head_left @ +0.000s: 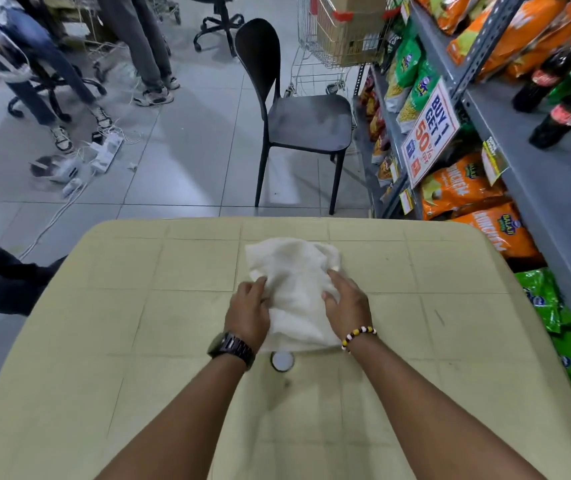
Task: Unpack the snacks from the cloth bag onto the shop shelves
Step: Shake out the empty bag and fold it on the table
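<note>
- Shop floor of pale grey tiles fills the upper part of the frame, with a black plastic chair [297, 116] standing at upper centre and other people's legs at upper left.
- Filling the lower half is a beige plastic table with a grid of moulded squares [138, 341], and it serves as the working surface.
- At the middle of the frame the white cloth bag [294, 289] lies flat and limp on the table; it looks nearly or wholly empty, though what is inside cannot be seen.
- On the bag's left edge the left hand [247, 311], with a dark wristwatch, has its fingers curled and pinching a fold of cloth.
- Resting on the bag's right side, the right hand [346, 306], with a beaded bracelet, has its fingers bent over the cloth; whether it pinches or only presses cannot be told.
- Holding both edges this way would serve to flatten or fold the bag, or to feel for leftovers.
- Down the right edge of the frame run the grey metal shop shelves [519, 161], carrying orange snack packets [460, 188], green ones and dark bottles, close beside the table so that stocking needs little reach.
</note>
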`<state>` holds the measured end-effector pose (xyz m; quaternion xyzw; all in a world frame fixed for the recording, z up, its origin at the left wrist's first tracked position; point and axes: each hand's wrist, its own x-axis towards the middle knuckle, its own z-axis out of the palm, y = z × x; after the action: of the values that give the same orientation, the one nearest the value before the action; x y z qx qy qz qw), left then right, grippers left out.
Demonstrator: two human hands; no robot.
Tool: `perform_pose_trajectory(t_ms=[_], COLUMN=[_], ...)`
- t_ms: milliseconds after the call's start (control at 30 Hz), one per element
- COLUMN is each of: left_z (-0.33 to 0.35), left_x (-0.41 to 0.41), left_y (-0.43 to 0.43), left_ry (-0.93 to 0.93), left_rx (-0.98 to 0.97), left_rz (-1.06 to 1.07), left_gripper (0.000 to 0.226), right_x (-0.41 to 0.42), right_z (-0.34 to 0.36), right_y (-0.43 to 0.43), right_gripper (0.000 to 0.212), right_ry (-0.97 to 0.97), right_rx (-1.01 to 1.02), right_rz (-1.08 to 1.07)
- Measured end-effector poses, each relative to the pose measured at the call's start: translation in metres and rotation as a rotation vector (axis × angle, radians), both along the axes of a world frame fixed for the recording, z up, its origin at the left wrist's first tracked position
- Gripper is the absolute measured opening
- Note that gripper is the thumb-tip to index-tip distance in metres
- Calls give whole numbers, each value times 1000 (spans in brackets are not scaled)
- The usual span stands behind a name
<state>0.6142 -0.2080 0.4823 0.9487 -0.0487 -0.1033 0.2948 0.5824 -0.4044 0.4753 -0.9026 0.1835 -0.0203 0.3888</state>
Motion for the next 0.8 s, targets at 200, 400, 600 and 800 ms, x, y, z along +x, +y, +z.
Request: perform_pose_trajectory(t_ms=[200,400,600,800], left_z=[-28,-41,-6,76], left_x=[58,62,58,57], left_y=[12,8,15,19], left_ry=[18,60,39,-155], left_rx=[303,432,431,337], left_rz=[-148,-220,-164,-157], left_gripper=[64,67,63,74], right_x=[51,55,43,-4], right_z=[-36,-55,-7,96], right_y=[18,24,26,38], right_gripper=[49,45,56,52], right_ry=[38,113,159,-186], right_rx=[-166,-367,-344,-74], right_rz=[149,224,74,-39])
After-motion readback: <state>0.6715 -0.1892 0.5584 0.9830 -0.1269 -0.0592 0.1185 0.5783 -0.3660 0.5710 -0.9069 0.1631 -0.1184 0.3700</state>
